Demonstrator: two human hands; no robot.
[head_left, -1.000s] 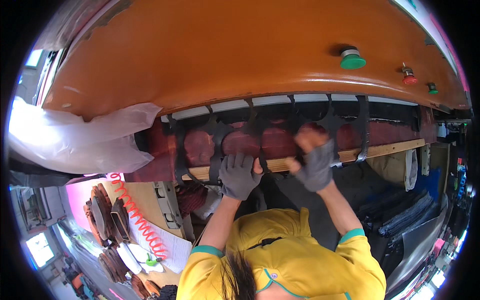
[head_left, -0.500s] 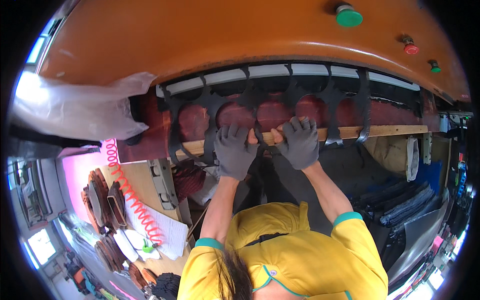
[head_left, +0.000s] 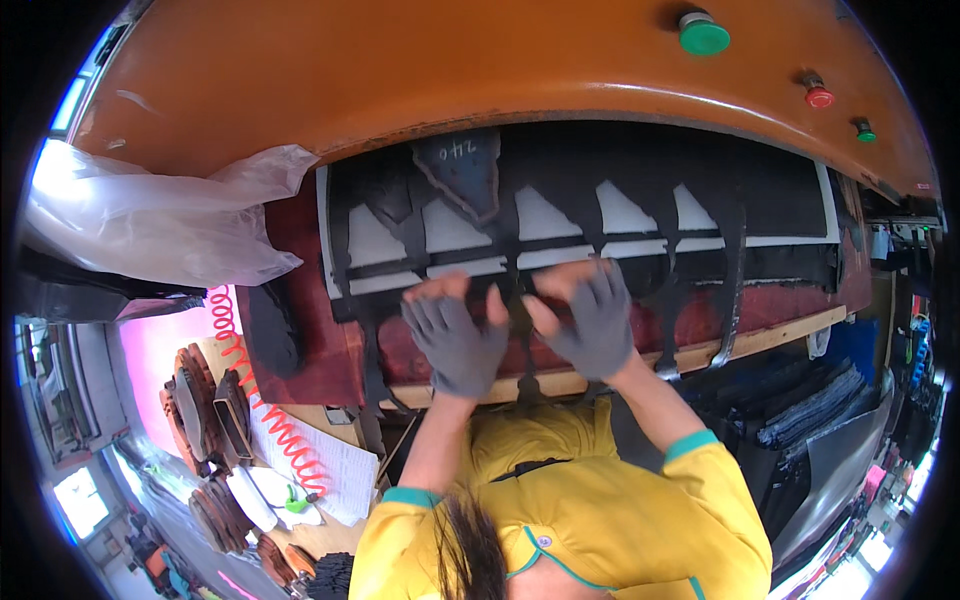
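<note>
My left hand (head_left: 455,340), in a grey glove with bare fingertips, hovers over the near margin of a black sheet (head_left: 780,195), thumb apart from its fingers. Beside it, my right hand (head_left: 592,315) is gloved alike, thumb and fingers also spread. Both sets of fingertips are blurred, and I see nothing held. The sheet has a row of cut-outs with a white layer (head_left: 545,217) showing through. A dark, pointed plate (head_left: 458,170) with chalk marks lies on its far part. Black strips hang over the wooden front edge (head_left: 790,330) of the dark red board (head_left: 330,350).
An orange machine body (head_left: 400,60) spans the far side, with green (head_left: 704,35) and red (head_left: 819,95) push buttons. Clear plastic film (head_left: 190,215) lies at the left. Below it are a coiled red hose (head_left: 265,395) and dark shaped pieces (head_left: 195,400). Black sheets (head_left: 815,405) are stacked at right.
The board has come out toward me, bringing the black sheet, white layer and pointed plate into view. My hands have left the wooden edge and now hover farther over the board.
</note>
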